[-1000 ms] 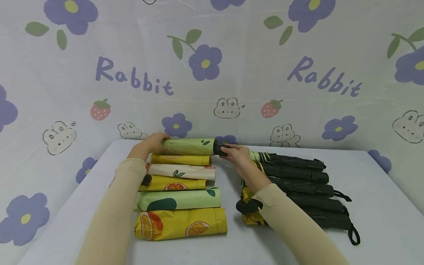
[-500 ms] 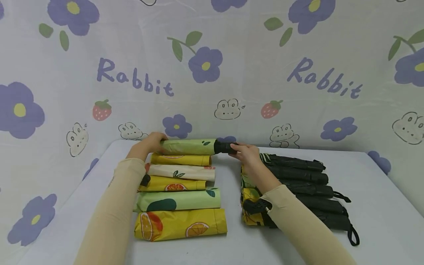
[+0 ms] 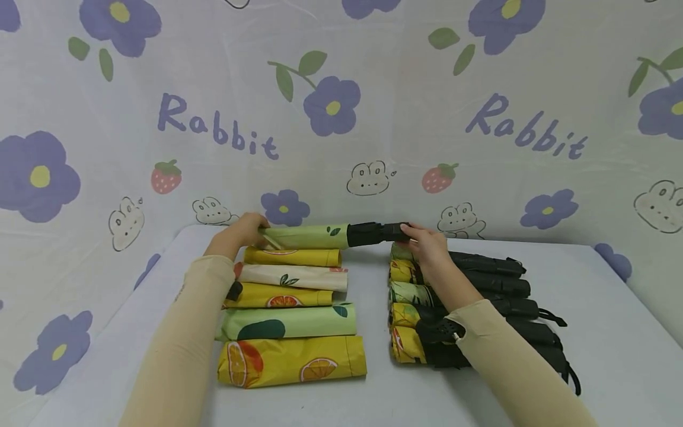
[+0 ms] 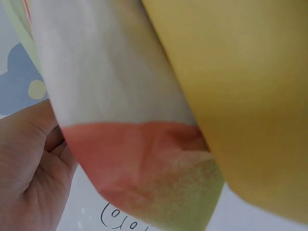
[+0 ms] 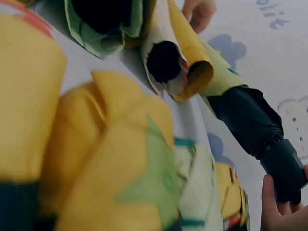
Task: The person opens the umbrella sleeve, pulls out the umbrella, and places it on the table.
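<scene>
In the head view my left hand (image 3: 242, 233) grips the left end of a pale green umbrella sleeve (image 3: 306, 236) at the back of the table. A folded black umbrella (image 3: 365, 233) sticks partway out of the sleeve's right end. Its handle is pinched between the thumb and fingers of my right hand (image 3: 431, 248). The right wrist view shows the black handle (image 5: 284, 168) in those fingers and the umbrella's other part hidden inside the sleeve. In the left wrist view, a white-and-red sleeve (image 4: 130, 144) partly covers my left hand (image 4: 33, 163).
Toward me from the green sleeve lie several more sleeves in a row, including a white one (image 3: 290, 277) and a large yellow one (image 3: 290, 360). On the right, several folded umbrellas (image 3: 407, 345) lie side by side under my right forearm. A printed cloth (image 3: 341, 154) hangs behind the table (image 3: 373, 403).
My right hand has moved to the right, drawing the black umbrella farther out of the green sleeve. My left hand has stayed at the sleeve's left end.
</scene>
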{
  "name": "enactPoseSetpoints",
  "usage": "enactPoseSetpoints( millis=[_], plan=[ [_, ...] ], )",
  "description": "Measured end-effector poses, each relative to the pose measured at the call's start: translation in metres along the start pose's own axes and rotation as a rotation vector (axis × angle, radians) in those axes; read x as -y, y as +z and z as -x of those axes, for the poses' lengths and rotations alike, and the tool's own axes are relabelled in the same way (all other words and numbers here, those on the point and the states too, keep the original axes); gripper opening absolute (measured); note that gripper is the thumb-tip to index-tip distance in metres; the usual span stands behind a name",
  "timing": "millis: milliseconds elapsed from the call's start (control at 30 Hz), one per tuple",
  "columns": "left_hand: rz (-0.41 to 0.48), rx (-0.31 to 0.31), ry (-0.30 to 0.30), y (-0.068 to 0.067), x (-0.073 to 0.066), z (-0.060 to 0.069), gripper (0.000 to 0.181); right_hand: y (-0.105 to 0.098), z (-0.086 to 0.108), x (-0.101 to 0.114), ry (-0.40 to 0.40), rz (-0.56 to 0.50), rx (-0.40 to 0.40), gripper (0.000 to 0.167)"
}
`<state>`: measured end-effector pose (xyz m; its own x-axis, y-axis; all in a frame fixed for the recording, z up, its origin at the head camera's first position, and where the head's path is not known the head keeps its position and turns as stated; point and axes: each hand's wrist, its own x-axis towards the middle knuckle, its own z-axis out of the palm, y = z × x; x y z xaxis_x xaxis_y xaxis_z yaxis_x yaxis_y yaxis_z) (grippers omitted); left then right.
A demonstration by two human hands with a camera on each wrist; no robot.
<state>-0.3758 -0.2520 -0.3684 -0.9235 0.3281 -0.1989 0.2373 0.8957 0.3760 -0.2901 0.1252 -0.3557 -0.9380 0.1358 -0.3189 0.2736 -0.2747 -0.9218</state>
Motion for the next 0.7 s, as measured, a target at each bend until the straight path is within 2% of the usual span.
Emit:
enactPoseSetpoints(
  millis=[367,700],
  plan=[
    [-0.027,-0.010,0.023,0.002,0.004,-0.001,0.038,-0.031,-0.002,0.008,-0.044,-0.070,-0.100,0.051],
    [-0.015,0.001,0.004,0.002,0.005,0.005,0.043,-0.068,0.001,0.020,-0.046,-0.317,-0.183,0.058]
  ],
)
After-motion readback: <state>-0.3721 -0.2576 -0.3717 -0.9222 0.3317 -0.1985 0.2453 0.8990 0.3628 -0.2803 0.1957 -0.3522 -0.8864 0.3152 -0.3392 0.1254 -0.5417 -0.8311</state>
